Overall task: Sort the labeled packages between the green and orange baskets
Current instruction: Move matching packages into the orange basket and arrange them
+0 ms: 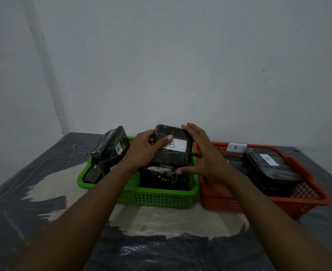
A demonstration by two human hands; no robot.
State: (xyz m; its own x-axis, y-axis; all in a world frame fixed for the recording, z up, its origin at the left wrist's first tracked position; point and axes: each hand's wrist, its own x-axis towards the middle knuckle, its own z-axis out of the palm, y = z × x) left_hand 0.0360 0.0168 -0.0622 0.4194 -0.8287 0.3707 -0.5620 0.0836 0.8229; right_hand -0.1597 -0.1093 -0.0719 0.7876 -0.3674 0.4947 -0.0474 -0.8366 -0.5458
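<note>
A black wrapped package (173,155) with a white "B" label is held upright above the green basket (157,196). My left hand (143,149) grips its left side, thumb across the front. My right hand (202,153) is at its right edge with fingers spread; contact looks light. In the green basket lean a package marked "A" (112,147) at the left and another black package (161,177) under the held one. The orange basket (259,204), tagged "B" (235,147) on its back rim, holds a "B" package (268,167).
Both baskets stand side by side on a table covered with dark plastic sheeting (24,192), a pale patch (161,222) in front of them. A white wall (161,65) rises right behind the baskets, with a corner at the left.
</note>
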